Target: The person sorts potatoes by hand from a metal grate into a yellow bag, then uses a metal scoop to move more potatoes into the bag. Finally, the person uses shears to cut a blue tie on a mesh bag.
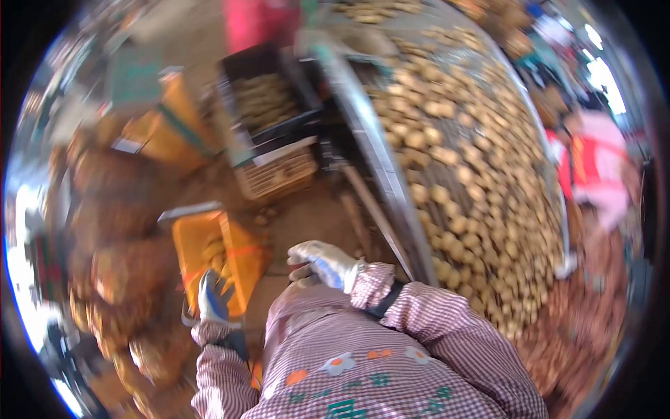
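My left hand (213,301), in a white and blue work glove, is over the near edge of an orange-yellow mesh bag (246,274) held open on a frame (192,211). Its fingers are apart and nothing shows in them. Several potatoes (215,253) lie inside the bag. In front of my apron, my right hand (323,264), gloved the same way, hangs with fingers loosely bent and somewhat apart. No object is visible in it. Motion blurs much of the view.
A sorting table (391,188) covered in potatoes (481,188) runs along my right. Ahead stands a dark crate of potatoes (264,101) on a tan slatted crate (279,173). Filled sacks (118,272) line the left. A person in pink and red (597,164) is beyond the table.
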`<state>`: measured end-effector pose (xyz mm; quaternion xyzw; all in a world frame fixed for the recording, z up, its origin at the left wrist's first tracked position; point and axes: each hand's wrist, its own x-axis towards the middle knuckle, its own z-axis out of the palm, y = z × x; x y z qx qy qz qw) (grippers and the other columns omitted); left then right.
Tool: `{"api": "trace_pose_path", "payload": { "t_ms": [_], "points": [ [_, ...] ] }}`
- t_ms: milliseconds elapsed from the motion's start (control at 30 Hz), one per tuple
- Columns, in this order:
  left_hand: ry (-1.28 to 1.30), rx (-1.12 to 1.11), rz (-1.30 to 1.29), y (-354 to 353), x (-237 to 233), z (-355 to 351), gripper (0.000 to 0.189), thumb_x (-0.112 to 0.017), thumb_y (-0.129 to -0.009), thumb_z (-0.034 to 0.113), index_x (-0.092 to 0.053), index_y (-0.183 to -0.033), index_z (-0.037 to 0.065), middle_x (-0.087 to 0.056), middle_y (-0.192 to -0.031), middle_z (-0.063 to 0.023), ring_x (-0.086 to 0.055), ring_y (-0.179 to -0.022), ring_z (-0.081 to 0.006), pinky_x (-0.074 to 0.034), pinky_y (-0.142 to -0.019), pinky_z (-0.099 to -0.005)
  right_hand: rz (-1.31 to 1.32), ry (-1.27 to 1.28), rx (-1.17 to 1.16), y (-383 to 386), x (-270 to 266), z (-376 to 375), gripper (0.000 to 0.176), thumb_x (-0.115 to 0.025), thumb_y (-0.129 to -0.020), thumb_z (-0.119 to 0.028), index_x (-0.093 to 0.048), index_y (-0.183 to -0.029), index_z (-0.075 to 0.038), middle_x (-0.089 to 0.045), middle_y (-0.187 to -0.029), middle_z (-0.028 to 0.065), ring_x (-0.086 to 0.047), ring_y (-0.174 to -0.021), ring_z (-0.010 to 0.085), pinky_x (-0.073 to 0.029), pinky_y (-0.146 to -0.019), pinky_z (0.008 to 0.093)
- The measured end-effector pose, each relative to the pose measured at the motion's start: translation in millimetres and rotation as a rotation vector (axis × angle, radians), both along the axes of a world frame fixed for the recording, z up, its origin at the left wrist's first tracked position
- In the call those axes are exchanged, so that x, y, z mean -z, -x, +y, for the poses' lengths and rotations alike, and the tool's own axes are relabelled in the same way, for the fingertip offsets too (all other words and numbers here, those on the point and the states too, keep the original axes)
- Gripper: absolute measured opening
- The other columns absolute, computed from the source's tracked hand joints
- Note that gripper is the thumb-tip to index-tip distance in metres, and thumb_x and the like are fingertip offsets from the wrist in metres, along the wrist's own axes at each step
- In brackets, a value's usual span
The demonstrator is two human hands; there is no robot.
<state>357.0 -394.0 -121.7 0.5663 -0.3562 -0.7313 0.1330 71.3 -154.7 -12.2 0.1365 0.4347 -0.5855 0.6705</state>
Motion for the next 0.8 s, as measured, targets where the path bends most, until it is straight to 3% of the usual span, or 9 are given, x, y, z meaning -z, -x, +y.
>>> {"api": "trace_pose_path", "payload": {
  "t_ms": [67,167,267,333,367,467,533,667,800],
  "points": [
    [0.102,0.220,-0.020,69,-37,27,0.048,-0.056,-0.103,0.036,-0.050,-0.143,0.011,-0.053,-0.142,-0.0082,-0.050,-0.131,-0.0265,-0.052,-0.096,-0.0459,0.017,0.039,0.121,7,1,38,0.037,-0.062,-0.101,-0.031,-0.053,-0.129,-0.008,-0.060,-0.113,0.0093,-0.069,-0.087,0.0240,-0.061,-0.070,0.0370],
    [0.121,0.420,0.048,154,-62,64,0.042,-0.059,-0.102,0.028,-0.055,-0.139,0.008,-0.059,-0.134,-0.0066,-0.056,-0.123,-0.0207,-0.052,-0.095,-0.0388,0.018,0.074,0.277,14,-12,95,0.039,-0.060,-0.103,-0.031,-0.052,-0.131,-0.006,-0.061,-0.116,0.0100,-0.069,-0.091,0.0233,-0.061,-0.073,0.0379],
    [0.576,0.916,0.274,237,-78,120,0.038,-0.064,-0.099,0.013,-0.058,-0.136,0.003,-0.062,-0.126,-0.0086,-0.062,-0.108,-0.0187,-0.051,-0.093,-0.0294,0.073,0.079,0.398,17,-32,160,0.041,-0.058,-0.104,-0.032,-0.051,-0.132,-0.004,-0.061,-0.122,0.0121,-0.069,-0.097,0.0229,-0.062,-0.078,0.0379],
    [0.680,1.073,0.284,289,-102,163,0.041,-0.067,-0.095,0.013,-0.060,-0.133,0.001,-0.062,-0.128,-0.0160,-0.062,-0.114,-0.0251,-0.052,-0.095,-0.0331,0.104,0.050,0.445,17,-57,205,0.042,-0.057,-0.104,-0.032,-0.051,-0.133,-0.002,-0.060,-0.126,0.0143,-0.069,-0.100,0.0229,-0.061,-0.081,0.0368],
    [1.146,1.237,0.333,314,-112,182,0.041,-0.063,-0.098,0.011,-0.056,-0.137,0.000,-0.063,-0.126,-0.0125,-0.063,-0.112,-0.0213,-0.053,-0.091,-0.0305,0.144,0.046,0.513,12,-60,228,0.043,-0.057,-0.104,-0.032,-0.051,-0.134,-0.001,-0.060,-0.126,0.0148,-0.069,-0.099,0.0233,-0.061,-0.082,0.0361],
    [1.488,1.417,0.366,381,-143,241,0.047,-0.069,-0.088,0.020,-0.060,-0.131,0.004,-0.059,-0.133,-0.0189,-0.059,-0.118,-0.0382,-0.045,-0.104,-0.0476,0.192,0.030,0.677,-7,-60,294,0.044,-0.057,-0.104,-0.030,-0.050,-0.136,0.000,-0.061,-0.125,0.0150,-0.069,-0.099,0.0235,-0.061,-0.082,0.0352],
    [1.744,1.558,0.158,409,-142,271,0.053,-0.071,-0.085,0.027,-0.060,-0.134,0.008,-0.059,-0.132,-0.0156,-0.060,-0.117,-0.0353,-0.046,-0.100,-0.0483,0.202,0.008,0.775,-22,-65,335,0.045,-0.057,-0.104,-0.029,-0.050,-0.137,0.000,-0.061,-0.125,0.0148,-0.069,-0.098,0.0233,-0.061,-0.082,0.0351],
    [1.816,1.676,-0.156,436,-136,294,0.040,-0.070,-0.082,0.026,-0.065,-0.120,0.016,-0.062,-0.125,-0.0101,-0.065,-0.107,-0.0334,-0.047,-0.094,-0.0494,0.343,-0.195,0.908,-49,-73,398,0.042,-0.056,-0.103,-0.024,-0.051,-0.137,0.001,-0.062,-0.123,0.0134,-0.068,-0.102,0.0218,-0.059,-0.082,0.0334],
    [1.725,1.663,-0.104,438,-135,290,0.039,-0.071,-0.080,0.024,-0.063,-0.116,0.014,-0.060,-0.115,-0.0172,-0.063,-0.104,-0.0405,-0.050,-0.088,-0.0514,0.479,-0.403,0.951,-67,-65,441,0.040,-0.057,-0.103,-0.027,-0.055,-0.132,0.000,-0.064,-0.122,0.0106,-0.067,-0.100,0.0212,-0.057,-0.083,0.0328]
  ]
}}
